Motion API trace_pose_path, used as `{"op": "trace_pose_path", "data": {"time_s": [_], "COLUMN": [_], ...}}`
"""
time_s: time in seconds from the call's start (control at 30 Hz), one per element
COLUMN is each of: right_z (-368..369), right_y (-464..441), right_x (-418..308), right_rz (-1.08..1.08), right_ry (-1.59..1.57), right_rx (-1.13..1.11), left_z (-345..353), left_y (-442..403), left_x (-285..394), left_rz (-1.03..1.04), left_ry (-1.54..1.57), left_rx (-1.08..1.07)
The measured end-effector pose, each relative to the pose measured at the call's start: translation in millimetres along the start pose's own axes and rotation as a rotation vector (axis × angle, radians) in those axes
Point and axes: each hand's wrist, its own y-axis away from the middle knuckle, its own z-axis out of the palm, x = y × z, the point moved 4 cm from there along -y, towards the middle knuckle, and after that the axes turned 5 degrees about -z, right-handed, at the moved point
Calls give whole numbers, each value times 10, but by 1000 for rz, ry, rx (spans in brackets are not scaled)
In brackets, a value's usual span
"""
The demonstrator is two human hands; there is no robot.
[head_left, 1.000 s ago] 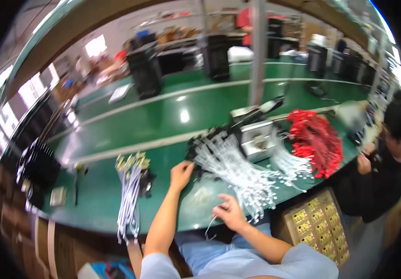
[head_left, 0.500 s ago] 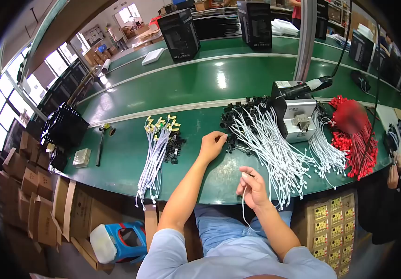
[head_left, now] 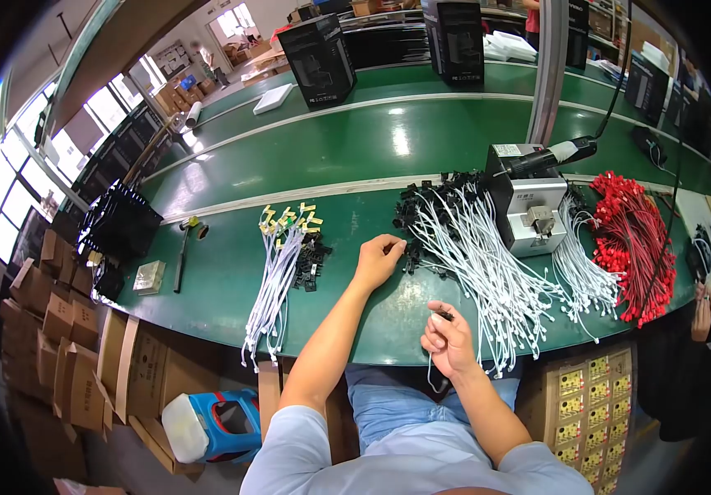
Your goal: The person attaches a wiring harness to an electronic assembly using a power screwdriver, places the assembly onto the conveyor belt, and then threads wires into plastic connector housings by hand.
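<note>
Head view: the right hand [head_left: 448, 340] pinches a white cable [head_left: 430, 363], black connector [head_left: 444, 314] uppermost, tail below; the left hand [head_left: 379, 262], hold unclear, is nearer the connector pile [head_left: 409, 210] ahead-left of that pinch.

The green bench [head_left: 227, 285] bears white cables [head_left: 481, 276], red wires [head_left: 637, 247] (their ends red too) and a boxy machine [head_left: 529, 198].

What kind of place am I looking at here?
Probably an electronics assembly workshop: a long green workbench holds bunches of white cables and red wires, with cardboard boxes piled on the floor beside it.
</note>
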Motion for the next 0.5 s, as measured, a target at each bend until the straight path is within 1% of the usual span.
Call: {"op": "trace_pose_path", "data": {"time_s": [0.07,0.1,0.17,0.27,0.37,0.5], "right_z": [2,7,24,-31,6,-19], "right_y": [-2,-5,-12,-28,-23,-16], "right_x": [5,0,2,45,30,37], "right_rz": [-5,-4,49,36,7,5], "right_ry": [-103,-105,-220,-147,-74,-70], "right_rx": [-53,-52,-35,-54,-60,-93], "left_z": [-3,-3,-4,1,0,-3], "left_y": [6,6,-2,-10,-10,-4], "left_x": [9,5,3,-36,-27,-14], "left_rz": [-6,-8,11,-28,-20,-9], "left_ry": [1,0,-8,2,-8,-2], "left_rx": [1,1,1,-16,-13,-7]}}
